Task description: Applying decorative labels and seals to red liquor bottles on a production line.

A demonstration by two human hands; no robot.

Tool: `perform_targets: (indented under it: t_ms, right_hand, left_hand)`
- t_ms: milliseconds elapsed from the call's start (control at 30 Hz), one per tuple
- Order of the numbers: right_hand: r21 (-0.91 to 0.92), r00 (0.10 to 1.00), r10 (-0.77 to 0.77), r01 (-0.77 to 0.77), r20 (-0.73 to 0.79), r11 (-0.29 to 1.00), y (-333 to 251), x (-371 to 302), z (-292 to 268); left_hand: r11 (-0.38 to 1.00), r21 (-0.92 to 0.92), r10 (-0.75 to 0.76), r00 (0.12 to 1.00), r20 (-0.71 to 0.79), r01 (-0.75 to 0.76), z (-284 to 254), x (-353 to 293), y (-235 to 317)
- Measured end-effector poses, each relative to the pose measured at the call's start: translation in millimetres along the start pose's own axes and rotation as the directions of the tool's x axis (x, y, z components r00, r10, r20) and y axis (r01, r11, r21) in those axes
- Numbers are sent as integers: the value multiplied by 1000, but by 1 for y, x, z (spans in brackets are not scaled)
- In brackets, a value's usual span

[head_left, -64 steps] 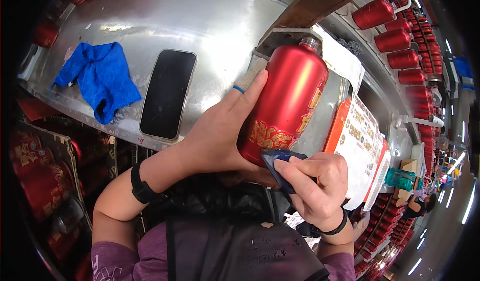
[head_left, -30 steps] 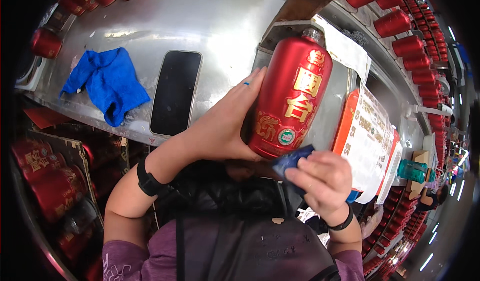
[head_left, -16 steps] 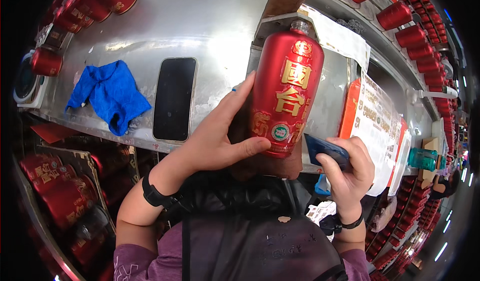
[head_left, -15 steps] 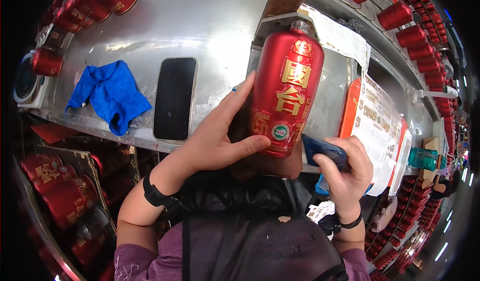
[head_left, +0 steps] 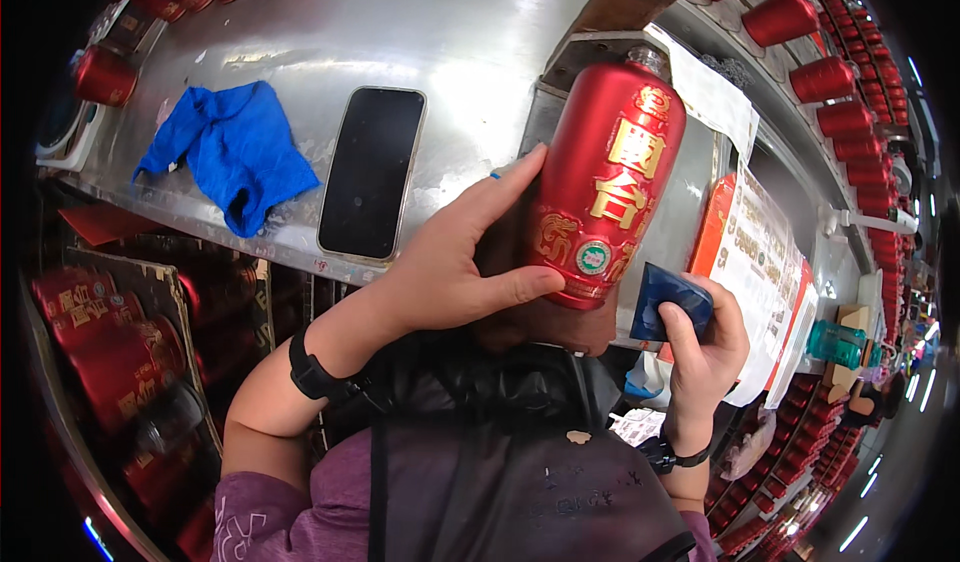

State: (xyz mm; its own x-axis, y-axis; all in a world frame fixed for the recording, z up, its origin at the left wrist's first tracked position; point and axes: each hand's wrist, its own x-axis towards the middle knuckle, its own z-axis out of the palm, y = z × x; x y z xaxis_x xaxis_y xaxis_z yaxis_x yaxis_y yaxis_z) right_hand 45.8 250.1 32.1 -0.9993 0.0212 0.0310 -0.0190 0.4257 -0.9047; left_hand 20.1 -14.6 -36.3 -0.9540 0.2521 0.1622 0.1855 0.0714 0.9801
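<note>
A red bottle (head_left: 612, 187) with raised gold characters, a small green-and-white round label and a bare glass neck lies tilted on a brown padded rest (head_left: 548, 330). My left hand (head_left: 470, 247) steadies its lower left side, the thumb across the front near the base and the fingers reaching along and behind the edge. Between the thumb and fingers of my right hand (head_left: 708, 347) is a flat dark blue scraper (head_left: 668, 302). It is held just right of the bottle's base, apart from it.
On the metal bench (head_left: 450, 22) to the left lie a black phone (head_left: 372, 172) and a crumpled blue cloth (head_left: 235, 152). Sheets of gold-printed transfers (head_left: 755, 252) rest at the right. Red bottles (head_left: 785, 19) line the upper right conveyor. More bottles (head_left: 130, 362) fill a crate at lower left.
My right hand has drawn the scraper slightly away from the bottle's base, and more of its flat face shows. The whole view has shifted a little; my left hand stays on the bottle.
</note>
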Motion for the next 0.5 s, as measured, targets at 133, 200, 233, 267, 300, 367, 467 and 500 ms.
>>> perform_targets:
  t_ms: [133,200,233,267,300,367,467,500]
  right_hand:
    - [57,999,43,-44,4,997,1,-3,2]
    - [71,998,55,-56,11,996,0,-3,5]
    - [77,998,51,-53,23,996,-2,-3,7]
    - [82,998,47,-50,36,995,-3,-4,8]
    - [77,998,43,-46,43,996,-4,-3,10]
    - [64,1000,-7,6,21,998,-7,-1,13]
    - [87,999,20,-16,-45,996,-15,0,11]
    - [80,999,17,-13,-47,997,-14,2,9]
  left_hand:
    - [998,57,32,999,-6,-32,3,-1,-1]
    - [997,60,58,998,-35,-56,4,-2,-4]
    - [997,74,35,998,-46,-32,4,-2,-5]
    - [996,87,12,998,-58,-7,4,-3,-6]
    - [996,84,13,998,-67,-7,3,-3,-5]
    - [998,65,-18,995,-98,24,3,-4,-3]
    - [1000,20,-20,998,-66,21,4,-1,-3]
    - [1000,14,-16,998,-67,17,3,0,-1]
